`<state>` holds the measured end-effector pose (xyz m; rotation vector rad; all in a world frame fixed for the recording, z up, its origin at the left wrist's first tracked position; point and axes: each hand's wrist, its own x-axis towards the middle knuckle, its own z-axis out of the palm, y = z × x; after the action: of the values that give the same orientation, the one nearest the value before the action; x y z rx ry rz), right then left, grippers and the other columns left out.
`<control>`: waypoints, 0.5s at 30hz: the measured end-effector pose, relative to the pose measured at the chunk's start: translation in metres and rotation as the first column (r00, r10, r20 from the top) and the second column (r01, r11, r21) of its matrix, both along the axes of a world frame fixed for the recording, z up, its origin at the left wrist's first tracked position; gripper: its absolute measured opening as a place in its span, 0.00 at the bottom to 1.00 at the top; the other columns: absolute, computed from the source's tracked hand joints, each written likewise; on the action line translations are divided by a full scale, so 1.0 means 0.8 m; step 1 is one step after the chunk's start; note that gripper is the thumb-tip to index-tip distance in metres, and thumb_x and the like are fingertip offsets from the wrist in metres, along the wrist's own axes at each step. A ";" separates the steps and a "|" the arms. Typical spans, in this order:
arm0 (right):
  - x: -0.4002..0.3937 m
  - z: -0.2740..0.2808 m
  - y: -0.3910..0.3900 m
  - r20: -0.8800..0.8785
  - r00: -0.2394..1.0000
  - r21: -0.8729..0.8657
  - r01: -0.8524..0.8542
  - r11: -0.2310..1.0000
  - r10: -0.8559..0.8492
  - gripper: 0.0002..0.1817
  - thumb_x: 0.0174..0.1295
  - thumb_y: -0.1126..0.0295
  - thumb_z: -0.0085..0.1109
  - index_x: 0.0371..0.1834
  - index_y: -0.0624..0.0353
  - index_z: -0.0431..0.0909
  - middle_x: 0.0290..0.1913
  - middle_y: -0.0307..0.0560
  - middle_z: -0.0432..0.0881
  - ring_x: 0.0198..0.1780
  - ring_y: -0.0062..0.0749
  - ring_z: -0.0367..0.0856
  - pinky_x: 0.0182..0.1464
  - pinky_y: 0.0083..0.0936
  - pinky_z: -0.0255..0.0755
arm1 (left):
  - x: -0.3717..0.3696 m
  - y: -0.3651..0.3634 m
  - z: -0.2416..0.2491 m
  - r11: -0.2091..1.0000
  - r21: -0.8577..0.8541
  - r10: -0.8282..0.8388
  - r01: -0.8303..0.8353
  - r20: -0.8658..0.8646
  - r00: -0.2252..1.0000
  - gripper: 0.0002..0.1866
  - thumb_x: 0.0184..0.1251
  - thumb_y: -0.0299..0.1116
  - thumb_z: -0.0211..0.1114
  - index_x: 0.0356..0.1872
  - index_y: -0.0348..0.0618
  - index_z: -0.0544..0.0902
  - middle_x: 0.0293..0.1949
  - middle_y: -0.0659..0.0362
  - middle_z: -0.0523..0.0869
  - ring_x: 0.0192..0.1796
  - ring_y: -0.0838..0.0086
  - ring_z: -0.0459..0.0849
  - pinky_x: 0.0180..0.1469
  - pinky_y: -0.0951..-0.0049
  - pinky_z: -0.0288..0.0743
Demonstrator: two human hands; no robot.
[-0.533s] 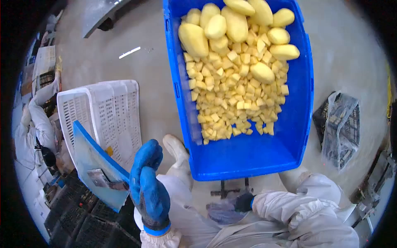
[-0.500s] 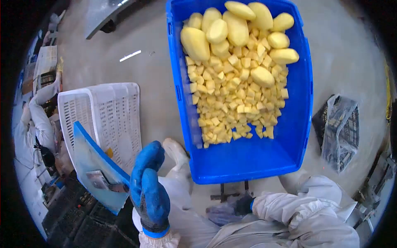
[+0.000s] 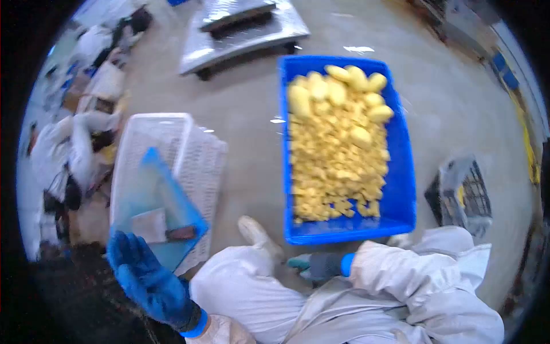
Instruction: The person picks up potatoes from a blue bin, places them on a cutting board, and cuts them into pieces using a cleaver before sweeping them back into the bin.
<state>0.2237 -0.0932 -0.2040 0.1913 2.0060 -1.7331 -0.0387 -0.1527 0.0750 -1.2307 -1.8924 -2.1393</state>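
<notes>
My left hand, in a blue-coated glove, is raised at the lower left with its fingers stretched out and nothing in them. Just beyond it a translucent blue-edged cutting board lies tilted over a white crate. On the board rests a cleaver with a pale wide blade and a brown handle. My right hand, in a dark glove with greenish fingertips, hangs low before my lap, fingers loosely extended and somewhat blurred. Ahead of it stands a blue tub holding potato cubes and several whole peeled potatoes.
The white perforated crate stands left of my leg. Beyond is a metal platform on feet. A plastic-covered dark crate sits at right. At far left, people in white clothing are near dark crates.
My view has shifted, so the blue tub appears lower and smaller. My left hand has moved left and lower in view, its fingers opening out. My right hand shows its fingers more clearly.
</notes>
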 end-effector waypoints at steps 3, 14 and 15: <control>-0.091 0.161 0.087 0.120 0.981 -0.441 0.192 0.876 -0.155 0.20 0.67 0.66 0.48 0.61 0.58 0.67 0.53 0.46 0.77 0.51 0.26 0.75 0.54 0.25 0.68 | -0.075 -0.129 -0.010 0.889 -0.084 0.453 -0.449 0.033 0.891 0.26 0.71 0.44 0.48 0.62 0.34 0.66 0.63 0.47 0.68 0.64 0.62 0.67 0.67 0.60 0.58; -0.367 0.131 0.081 -0.338 0.799 0.029 0.537 0.843 -0.497 0.27 0.62 0.60 0.54 0.60 0.65 0.65 0.47 0.48 0.78 0.40 0.28 0.77 0.40 0.27 0.73 | -0.218 -0.364 -0.137 0.595 -0.210 0.793 -0.776 0.307 0.526 0.25 0.68 0.39 0.52 0.61 0.33 0.66 0.59 0.49 0.71 0.60 0.62 0.68 0.64 0.65 0.58; -0.390 0.139 0.079 -0.435 0.809 0.179 0.508 0.843 -0.395 0.27 0.63 0.59 0.54 0.60 0.65 0.65 0.45 0.48 0.79 0.39 0.27 0.77 0.39 0.28 0.73 | -0.232 -0.370 -0.130 0.652 -0.234 0.742 -0.721 0.392 0.544 0.25 0.69 0.39 0.51 0.61 0.33 0.66 0.59 0.50 0.71 0.59 0.63 0.69 0.63 0.65 0.60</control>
<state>-0.0886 -0.0297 -0.0928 0.5075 2.6831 -1.8536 -0.2242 -0.4483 -0.0289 0.1898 -2.0644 -1.9442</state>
